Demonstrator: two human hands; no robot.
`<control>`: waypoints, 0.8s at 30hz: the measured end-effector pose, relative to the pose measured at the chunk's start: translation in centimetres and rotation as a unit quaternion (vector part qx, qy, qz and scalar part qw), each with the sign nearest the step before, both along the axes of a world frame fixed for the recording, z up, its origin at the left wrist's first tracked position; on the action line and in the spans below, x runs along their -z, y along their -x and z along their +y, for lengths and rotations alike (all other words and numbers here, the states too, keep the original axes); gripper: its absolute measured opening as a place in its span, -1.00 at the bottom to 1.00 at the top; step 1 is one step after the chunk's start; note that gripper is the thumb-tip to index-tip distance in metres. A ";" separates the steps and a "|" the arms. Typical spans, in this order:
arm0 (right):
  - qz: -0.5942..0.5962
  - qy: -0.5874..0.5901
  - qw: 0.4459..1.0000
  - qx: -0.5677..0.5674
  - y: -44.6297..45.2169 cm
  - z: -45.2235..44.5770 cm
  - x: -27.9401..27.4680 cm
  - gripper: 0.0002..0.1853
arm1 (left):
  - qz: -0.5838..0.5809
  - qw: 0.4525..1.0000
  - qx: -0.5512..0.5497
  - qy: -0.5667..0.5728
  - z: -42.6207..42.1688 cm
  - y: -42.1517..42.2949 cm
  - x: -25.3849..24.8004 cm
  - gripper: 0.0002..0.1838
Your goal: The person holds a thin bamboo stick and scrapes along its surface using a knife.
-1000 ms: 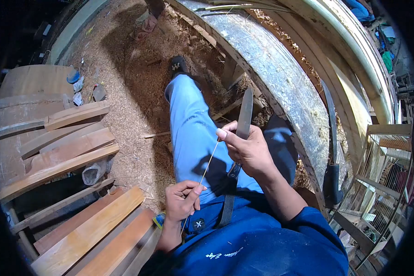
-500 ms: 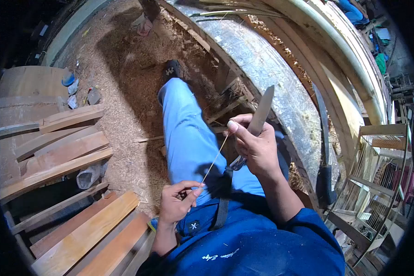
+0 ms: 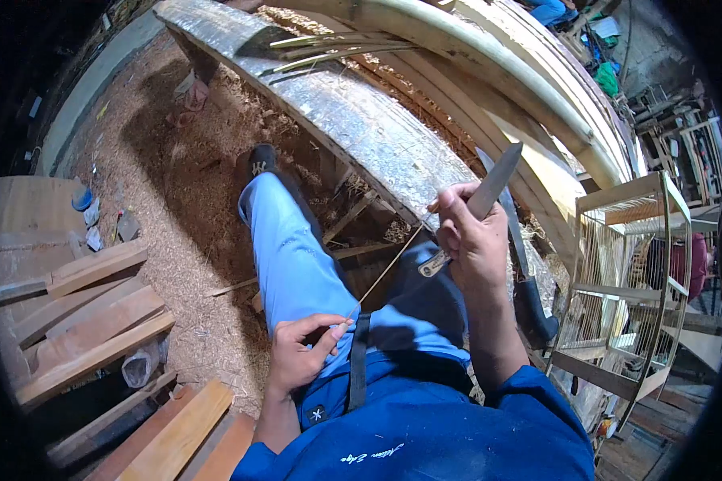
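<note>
A thin bamboo-like strip [image 3: 388,269] runs slantwise between my two hands, over my lap. My left hand [image 3: 306,351] pinches its lower end between thumb and fingertips. My right hand [image 3: 475,234] is closed around a knife [image 3: 499,178], whose broad blade points up and away. The knife's handle end sticks out below the palm. Near the right fingertips is the strip's upper end; whether they grip it or the blade presses on it is hidden.
A worn bench plank [image 3: 361,120] carries thin strips [image 3: 337,46]. A black-handled machete [image 3: 533,311] lies right of my right hand. A barred wooden frame [image 3: 618,289] stands at right. Wooden boards [image 3: 108,353] are stacked at left; shavings [image 3: 204,313] cover the floor.
My right hand, with the knife, has moved right and slightly away, so more strip spans between the hands. The head view has shifted, bringing more of the bench and frame into sight.
</note>
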State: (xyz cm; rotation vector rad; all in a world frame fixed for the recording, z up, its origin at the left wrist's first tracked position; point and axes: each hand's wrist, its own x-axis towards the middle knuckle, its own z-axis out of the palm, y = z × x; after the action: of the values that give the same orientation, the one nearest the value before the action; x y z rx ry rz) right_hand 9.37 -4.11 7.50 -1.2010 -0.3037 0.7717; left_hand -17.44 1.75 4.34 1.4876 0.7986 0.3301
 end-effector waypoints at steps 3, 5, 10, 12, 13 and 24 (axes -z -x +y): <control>0.009 -0.012 1.000 0.021 -1.2 -0.5 -0.5 -0.80 | -0.014 1.000 0.004 0.003 0.3 -0.7 0.2 -0.87; -0.009 -0.019 0.999 0.037 -1.7 -0.7 -0.7 -0.78 | -0.006 1.000 0.017 0.001 0.5 -0.9 0.4 -0.86; -0.057 0.034 0.996 0.053 -2.6 -0.8 -1.3 -0.70 | -0.023 0.998 0.000 0.063 0.4 -2.4 0.9 -0.83; -0.097 0.102 0.990 0.026 -2.7 -1.7 -1.2 -0.54 | -0.035 0.995 -0.014 0.096 0.3 -3.5 1.1 -0.81; -0.121 0.143 0.982 0.016 -2.7 -2.3 -0.9 -0.45 | -0.037 0.991 -0.016 0.126 0.3 -4.1 1.2 -0.78; -0.518 0.233 0.822 -0.043 1.2 -8.9 1.6 -0.75 | -0.093 0.963 0.017 0.254 -0.8 -11.7 3.1 -0.81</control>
State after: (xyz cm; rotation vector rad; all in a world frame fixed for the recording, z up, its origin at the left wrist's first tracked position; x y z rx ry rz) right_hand 8.18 -13.00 5.92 -2.0276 -1.1176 0.1777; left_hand -5.79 0.93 1.20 0.9707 0.6446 0.2133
